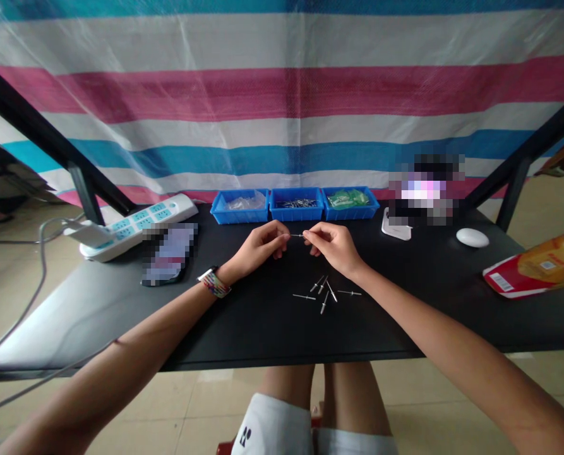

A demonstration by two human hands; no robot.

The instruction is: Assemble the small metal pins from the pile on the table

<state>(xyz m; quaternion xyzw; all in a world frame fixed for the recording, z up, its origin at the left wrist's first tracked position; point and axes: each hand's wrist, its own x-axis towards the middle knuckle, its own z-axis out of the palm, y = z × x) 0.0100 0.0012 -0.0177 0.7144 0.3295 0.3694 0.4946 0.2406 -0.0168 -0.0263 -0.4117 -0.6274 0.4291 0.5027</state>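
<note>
Between my two hands a thin silver blind rivet (pixel 297 236) is held level above the black table. My left hand (pixel 266 244) pinches one end of it with thumb and forefinger. The other end is gripped the same way by my right hand (pixel 333 246). Several loose blind rivets (pixel 332 292) lie scattered on the tabletop nearer to me, below my right hand. Just beyond my hands is a blue bin (pixel 297 216) with many small metal pieces in it, which look like rivets.
Two more blue bins flank it: one with a clear bag (pixel 246 202), one with a green bag (pixel 348 199). A power strip (pixel 170 213) and a blurred phone (pixel 172 254) lie left. Rightward are a white oval case (pixel 472 238) and a red-yellow packet (pixel 542 265).
</note>
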